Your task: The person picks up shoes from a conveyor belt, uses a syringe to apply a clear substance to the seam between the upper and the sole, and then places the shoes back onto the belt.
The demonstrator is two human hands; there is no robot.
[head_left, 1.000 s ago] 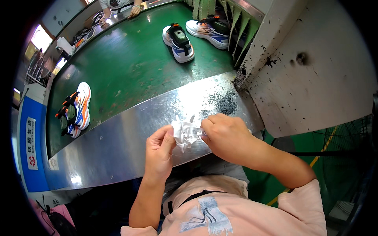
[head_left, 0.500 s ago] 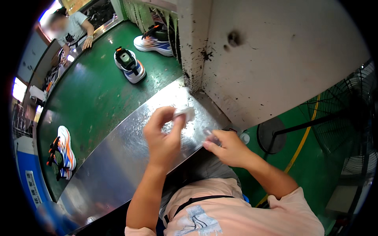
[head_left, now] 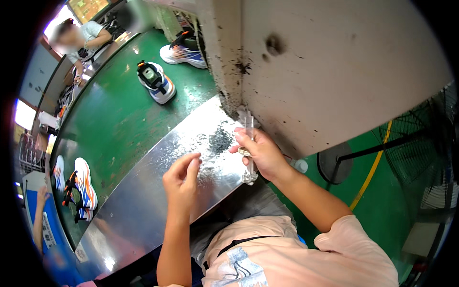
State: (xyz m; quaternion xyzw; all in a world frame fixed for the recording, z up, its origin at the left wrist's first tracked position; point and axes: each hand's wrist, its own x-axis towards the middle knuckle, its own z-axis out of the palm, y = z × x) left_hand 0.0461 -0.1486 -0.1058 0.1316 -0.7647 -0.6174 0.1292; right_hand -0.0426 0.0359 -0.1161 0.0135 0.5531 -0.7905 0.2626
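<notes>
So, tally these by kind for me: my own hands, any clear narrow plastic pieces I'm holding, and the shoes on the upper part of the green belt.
Hands: 2, left hand and right hand
Clear narrow piece: 1
Shoes: 2, nearer shoe and farther shoe
Total: 5

– from where i stand, belt [head_left: 112, 124] colour: green. shoe [head_left: 165, 93] colours?
– white, blue, orange, black.
– tube [head_left: 249, 125]?
– colourless, clear.
– shirt [head_left: 311, 260]?
– pale pink; print [head_left: 242, 269], blue-grey.
– floor line [head_left: 370, 177]?
– yellow.
</notes>
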